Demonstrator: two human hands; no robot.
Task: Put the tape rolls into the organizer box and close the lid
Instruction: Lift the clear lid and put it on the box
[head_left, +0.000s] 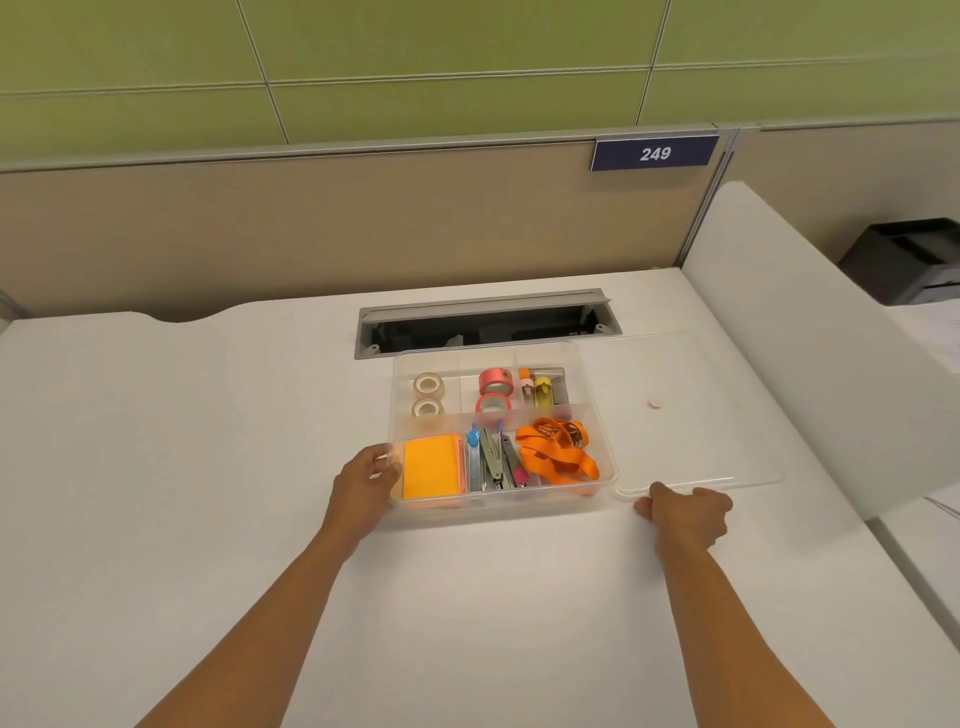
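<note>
- my left hand (365, 480) braces the organizer box (597, 415) at its near-left corner, fingers curled on the wall
- my right hand (687, 512) pinches the near edge of the lid (691, 395), flat on the desk (208, 415) beside the box
- white tape rolls (428, 396) and pink tape rolls (494, 391) sit in the back compartments
- lift the thin, clear, flexible lid level, then seat its rounded corners

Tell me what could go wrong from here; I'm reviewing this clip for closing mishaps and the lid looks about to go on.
1. The orange lanyard is heaped high in its compartment; it might catch under the clear plastic lid and stop it seating.
2. The right hand grips only the lid's near corner, so the wide, thin lid could sag or slip when lifted.
3. The left hand curls over the clear organizer box rim; those fingers might get pinched.
</note>
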